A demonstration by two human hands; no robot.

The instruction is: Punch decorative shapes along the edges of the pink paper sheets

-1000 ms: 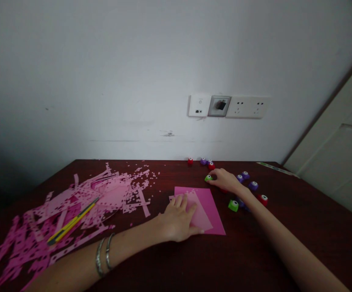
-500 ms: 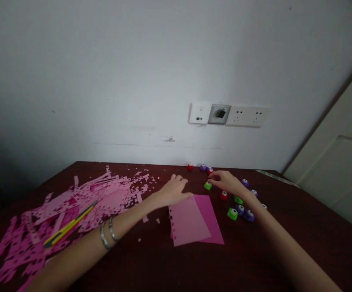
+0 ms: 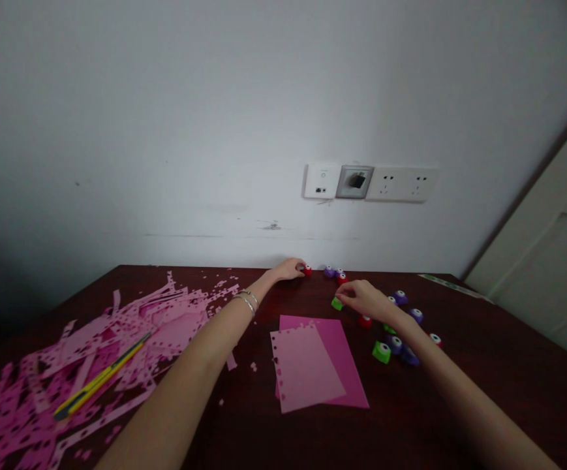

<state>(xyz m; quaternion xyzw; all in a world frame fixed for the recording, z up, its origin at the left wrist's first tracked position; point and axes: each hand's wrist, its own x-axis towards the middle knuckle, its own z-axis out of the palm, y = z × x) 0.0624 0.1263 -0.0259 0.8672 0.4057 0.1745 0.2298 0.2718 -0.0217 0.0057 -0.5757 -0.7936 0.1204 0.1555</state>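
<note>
Far back against the wall, my left hand (image 3: 290,269) has its fingers closed around a small red paper punch (image 3: 307,270). My right hand (image 3: 367,300) pinches a green paper punch (image 3: 337,303) resting on the table, its fingertips covering part of it. Between my arms lies a light pink sheet (image 3: 305,369) with small shapes punched along its left and top edges. It overlaps a darker pink sheet (image 3: 344,352), whose right side shows. A red punch (image 3: 342,279) and purple punches (image 3: 329,271) stand behind my right hand.
More punches, such as a green one (image 3: 382,352) and a purple one (image 3: 395,344), cluster beside my right forearm. Punched pink strips (image 3: 29,385) heap at left, with a yellow utility knife (image 3: 102,376) on them. A ruler-like strip (image 3: 454,287) lies back right. The wall (image 3: 214,130) borders the table.
My left hand has left the sheets, reached forward to the wall and closed on the red punch. My right hand stays at the green punch.
</note>
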